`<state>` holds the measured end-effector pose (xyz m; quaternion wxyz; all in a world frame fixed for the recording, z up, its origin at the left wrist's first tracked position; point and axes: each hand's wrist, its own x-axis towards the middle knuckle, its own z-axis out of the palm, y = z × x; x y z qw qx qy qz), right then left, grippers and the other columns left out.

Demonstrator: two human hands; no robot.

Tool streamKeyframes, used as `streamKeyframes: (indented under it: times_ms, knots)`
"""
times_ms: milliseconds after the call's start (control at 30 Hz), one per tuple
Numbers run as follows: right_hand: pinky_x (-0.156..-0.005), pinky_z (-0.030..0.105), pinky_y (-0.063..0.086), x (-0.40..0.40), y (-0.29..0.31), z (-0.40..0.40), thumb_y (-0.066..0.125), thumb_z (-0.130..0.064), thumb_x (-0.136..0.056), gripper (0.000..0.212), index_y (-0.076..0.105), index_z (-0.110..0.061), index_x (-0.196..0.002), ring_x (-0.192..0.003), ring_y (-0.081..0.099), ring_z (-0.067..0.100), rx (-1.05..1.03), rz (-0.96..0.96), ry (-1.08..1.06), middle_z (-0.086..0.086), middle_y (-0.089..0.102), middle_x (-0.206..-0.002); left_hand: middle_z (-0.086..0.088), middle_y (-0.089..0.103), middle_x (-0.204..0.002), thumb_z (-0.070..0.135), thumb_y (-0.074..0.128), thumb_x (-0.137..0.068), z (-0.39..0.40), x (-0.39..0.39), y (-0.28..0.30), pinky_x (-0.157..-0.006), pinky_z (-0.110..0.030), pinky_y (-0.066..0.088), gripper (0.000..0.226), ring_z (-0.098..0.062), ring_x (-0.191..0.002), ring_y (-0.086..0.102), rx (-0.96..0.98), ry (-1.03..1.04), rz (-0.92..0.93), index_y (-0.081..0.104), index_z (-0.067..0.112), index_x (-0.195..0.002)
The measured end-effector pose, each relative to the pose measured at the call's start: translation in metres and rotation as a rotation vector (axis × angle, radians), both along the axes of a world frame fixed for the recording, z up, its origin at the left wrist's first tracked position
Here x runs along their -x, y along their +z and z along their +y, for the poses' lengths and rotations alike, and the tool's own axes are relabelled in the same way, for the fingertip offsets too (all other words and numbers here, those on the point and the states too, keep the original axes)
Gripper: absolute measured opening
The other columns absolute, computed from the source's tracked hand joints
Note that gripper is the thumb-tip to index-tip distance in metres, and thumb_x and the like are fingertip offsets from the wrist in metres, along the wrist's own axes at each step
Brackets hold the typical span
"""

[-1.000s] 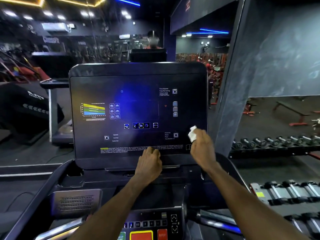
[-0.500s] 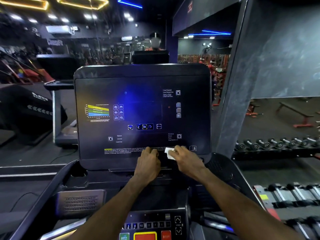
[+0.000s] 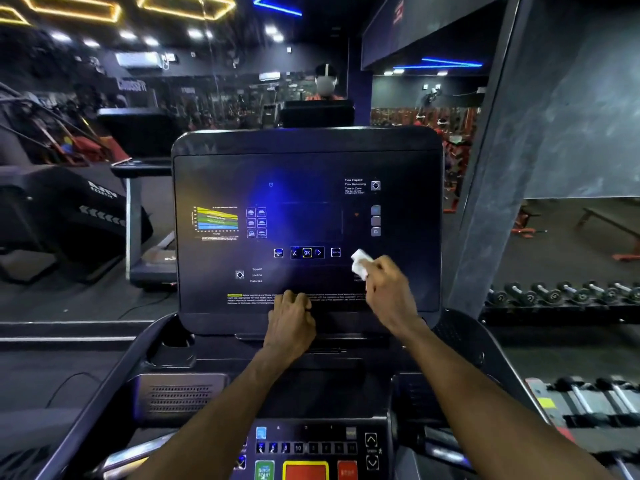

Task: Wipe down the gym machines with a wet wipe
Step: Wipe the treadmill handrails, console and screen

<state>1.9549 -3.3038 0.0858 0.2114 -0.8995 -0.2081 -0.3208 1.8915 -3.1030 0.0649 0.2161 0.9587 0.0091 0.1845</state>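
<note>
Treadmill console [image 3: 308,168]: a dark glossy display panel, upright at scene centre, printed with graphics. Left portion: coloured heart-rate chart [image 3: 215,219] and a block of small program icons just to its right; untouched by the wipe at this moment. Lower centre: left hand [image 3: 290,320], palm down, fingers loosely curled with the tips resting on the panel's bottom edge over the line of warning text; it holds nothing and reads as a brace. Centre: OK button row [image 3: 307,252], clear of both hands. Right of centre: wet wipe [image 3: 360,264], a small white wad, pinched in the fingertips of the right hand [image 3: 388,296] and laid against the panel's face just right of the OPTION key; fingers curled round the wad, wrist angled up from the lower right. Far right, off the machine: dumbbell rack [image 3: 568,292] against the grey wall. Near edge: keypad [image 3: 304,446] with numbered keys, a green quick-start key and red stop pad, below both forearms. Step in hand, as judged: wiping the display face, lower right area. Next move calls for carrying the wipe across or upward with light, flat pressure over the unwiped centre and left, avoiding hard presses on the keys; keypad and side rails appear yet to do.
</note>
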Motion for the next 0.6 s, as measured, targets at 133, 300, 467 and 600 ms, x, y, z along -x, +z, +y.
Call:
streamKeyframes:
  times_ms: [133,300,467,600]
  knots:
    - [-0.061,0.039,0.058,0.019,-0.022,0.027,0.065,0.009,-0.073,0.050,0.063,-0.007,-0.121,-0.076,0.058,0.026,0.147,0.002,0.157,0.010,0.058,-0.092,-0.007,0.050,-0.116,0.013,0.052,-0.090,0.008,0.001,0.001,-0.089,-0.045,0.042,0.021,-0.029,-0.111,0.044,-0.048,0.017,0.014,0.058,0.013,-0.111]
    - [-0.047,0.031,0.050,0.011,-0.012,0.030,0.071,0.010,-0.071,0.057,0.064,-0.009,-0.124,-0.069,0.052,0.022,0.280,-0.018,0.213,0.008,0.051,-0.088,-0.010,0.047,-0.119,0.016,0.055,-0.089,0.021,0.002,0.006,-0.088,-0.044,0.039,0.027,-0.030,-0.110,0.039,-0.092,0.068,-0.027,0.057,0.013,-0.116]
    - [-0.050,0.037,0.051,0.012,-0.014,0.055,0.067,0.008,-0.073,0.055,0.062,-0.008,-0.125,-0.070,0.052,0.025,0.140,0.011,0.159,0.011,0.051,-0.089,-0.013,0.044,-0.121,0.013,0.059,-0.086,0.036,0.005,0.009,-0.087,-0.044,0.039,0.031,-0.031,-0.107,0.038,-0.068,0.105,-0.056,0.055,0.010,-0.116]
    - [-0.040,0.034,0.047,0.017,-0.017,0.060,0.077,0.002,-0.065,0.061,0.063,-0.011,-0.123,-0.073,0.056,0.026,0.422,-0.033,0.308,0.009,0.053,-0.092,-0.011,0.041,-0.122,0.015,0.062,-0.083,0.047,0.007,0.010,-0.088,-0.044,0.040,0.036,-0.030,-0.108,0.037,-0.083,0.120,-0.045,0.052,0.012,-0.118]
